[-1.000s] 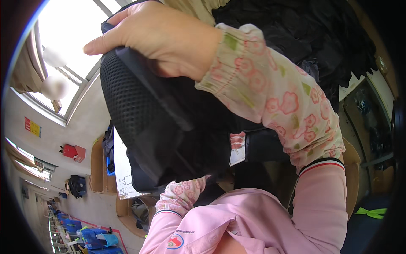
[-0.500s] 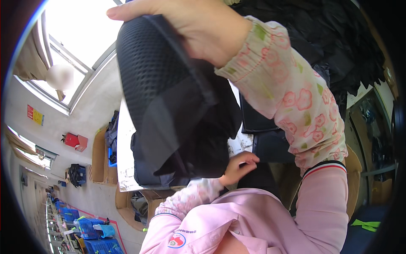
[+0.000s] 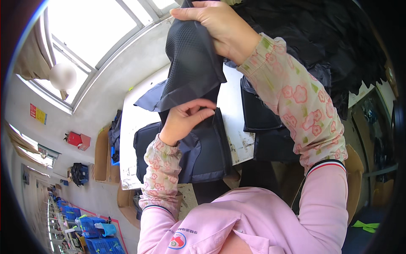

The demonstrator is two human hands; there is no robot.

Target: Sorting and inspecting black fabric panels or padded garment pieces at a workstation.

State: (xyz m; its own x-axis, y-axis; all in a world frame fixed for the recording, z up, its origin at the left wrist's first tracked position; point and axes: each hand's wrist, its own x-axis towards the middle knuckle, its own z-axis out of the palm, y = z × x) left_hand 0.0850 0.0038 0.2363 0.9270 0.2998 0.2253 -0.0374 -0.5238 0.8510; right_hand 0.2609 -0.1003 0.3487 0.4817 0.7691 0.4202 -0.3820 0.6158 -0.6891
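Note:
My right hand [image 3: 220, 31] grips the upper end of a black mesh-textured fabric panel [image 3: 188, 55], thumb on the left and fingers partly behind it. The panel hangs over the table with a thin dark flap at its lower left. At its lower end is my left hand [image 3: 186, 120], fingers curled and thumb close to the forefinger; whatever they pinch is too small to make out. Beneath it, black padded pieces with grey fabric [image 3: 203, 148] lie on the white table [image 3: 234, 114].
Another stack of black padded pieces [image 3: 260, 114] is on the table to the right. A large heap of black fabric [image 3: 313, 38] fills the far right. Cardboard boxes [image 3: 102, 158] stand left of the table, with blue crates [image 3: 95, 228] farther off on the floor.
My left hand has come up from near my lap to the panel's lower end. My right hand has moved the panel away and slightly right, uncovering the padded pieces on the table.

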